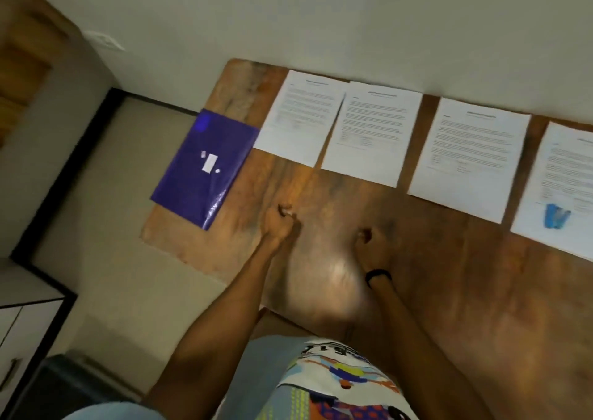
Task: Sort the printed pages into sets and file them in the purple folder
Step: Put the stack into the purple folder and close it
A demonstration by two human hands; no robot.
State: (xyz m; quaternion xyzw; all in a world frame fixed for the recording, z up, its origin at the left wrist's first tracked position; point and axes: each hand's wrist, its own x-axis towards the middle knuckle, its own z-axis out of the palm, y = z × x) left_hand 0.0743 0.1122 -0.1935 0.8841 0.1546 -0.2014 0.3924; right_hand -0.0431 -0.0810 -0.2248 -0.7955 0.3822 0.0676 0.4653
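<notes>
Several printed pages lie in a row along the table's far edge: one [300, 116] beside the folder, a second [373, 132] overlapping its right edge, a third [470, 158] further right, and a fourth [560, 188] cut off at the frame's right. A purple folder [205, 166] lies closed at the table's left end, touching the first page. My left hand [280, 224] rests on the wood with fingers curled and holds nothing. My right hand [370, 240], also curled and empty, rests a little to its right, with a black band on the wrist.
A blue stapler [556, 220] sits on the rightmost page. The wooden table [449, 275] stands against a pale wall. To the left are the floor, a white cabinet [22, 323] and a dark bin [64, 384].
</notes>
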